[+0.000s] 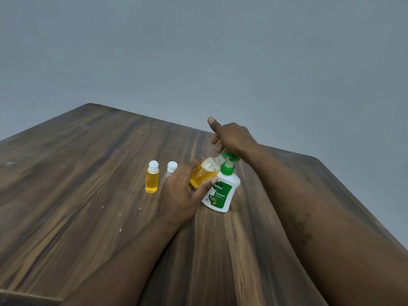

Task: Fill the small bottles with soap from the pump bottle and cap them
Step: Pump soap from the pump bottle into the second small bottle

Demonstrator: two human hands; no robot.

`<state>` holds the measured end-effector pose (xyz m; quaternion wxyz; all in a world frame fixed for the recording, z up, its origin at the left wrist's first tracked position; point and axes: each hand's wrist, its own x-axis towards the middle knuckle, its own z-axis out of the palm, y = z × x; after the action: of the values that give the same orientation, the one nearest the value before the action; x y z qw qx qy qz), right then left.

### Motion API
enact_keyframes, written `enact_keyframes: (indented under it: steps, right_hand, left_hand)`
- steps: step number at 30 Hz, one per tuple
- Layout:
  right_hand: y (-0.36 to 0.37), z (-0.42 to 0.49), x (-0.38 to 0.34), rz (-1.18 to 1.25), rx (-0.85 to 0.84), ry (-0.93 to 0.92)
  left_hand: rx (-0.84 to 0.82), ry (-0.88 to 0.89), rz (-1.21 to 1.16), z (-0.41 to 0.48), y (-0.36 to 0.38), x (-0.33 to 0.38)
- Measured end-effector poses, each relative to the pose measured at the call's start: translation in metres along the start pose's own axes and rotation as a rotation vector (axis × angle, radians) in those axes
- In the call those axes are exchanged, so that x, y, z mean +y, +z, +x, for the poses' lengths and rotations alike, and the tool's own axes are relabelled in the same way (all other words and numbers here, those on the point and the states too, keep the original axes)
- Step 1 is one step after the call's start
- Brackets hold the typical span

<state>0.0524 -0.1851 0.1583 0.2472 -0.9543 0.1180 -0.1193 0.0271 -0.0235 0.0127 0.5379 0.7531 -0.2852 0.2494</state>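
Wood-grain table (pixel 88 173), dark brown, carries all items. Reference item: the white pump bottle (pixel 223 193) with a green label, standing upright.

Left hand (pixel 178 193): fingers and thumb wrapped round an uncapped small bottle (pixel 204 173), which is lifted and tilted against the pump bottle's left shoulder. Its open neck meets the nozzle of the green pump head (pixel 230 156). Yellow soap fills most of it.

Right hand (pixel 234 136): sits on top of the pump head, heel of the palm bearing on it. One digit is stretched out, the others are bent — I cannot tell from my feed whether they clasp anything.

Left of the pump bottle, beyond the left hand, stands a clear small bottle (pixel 170 168) with a white cap, partly hidden by the knuckles. Farther left of the pump bottle stands a filled small bottle (pixel 152 178) — yellow contents, white cap on, upright.
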Motion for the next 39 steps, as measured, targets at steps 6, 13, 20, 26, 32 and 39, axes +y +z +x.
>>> enact_keyframes:
  steps: [6,13,20,26,32,39]
  right_hand:
    - [0.012,-0.008,0.004,-0.13,-0.083,-0.001]
    - [0.021,-0.008,0.008,-0.13,-0.091,0.01]
    - [0.004,-0.003,0.001,-0.068,-0.002,-0.022]
    - [0.009,-0.004,-0.002,-0.101,-0.019,-0.026]
    - [0.019,-0.01,0.007,-0.094,-0.066,0.006]
    - [0.017,-0.009,0.004,-0.122,-0.049,-0.023]
  left_hand:
    - [0.001,0.008,0.004,0.001,0.001,-0.001]
    - [-0.012,0.026,0.057,0.0,0.001,-0.006]
    - [-0.002,0.003,0.019,0.001,0.002,-0.004]
    - [0.007,-0.007,0.017,0.0,0.001,0.0]
    - [-0.014,0.019,0.068,0.001,0.0,-0.005]
    - [-0.024,0.003,0.055,0.001,-0.001,-0.004]
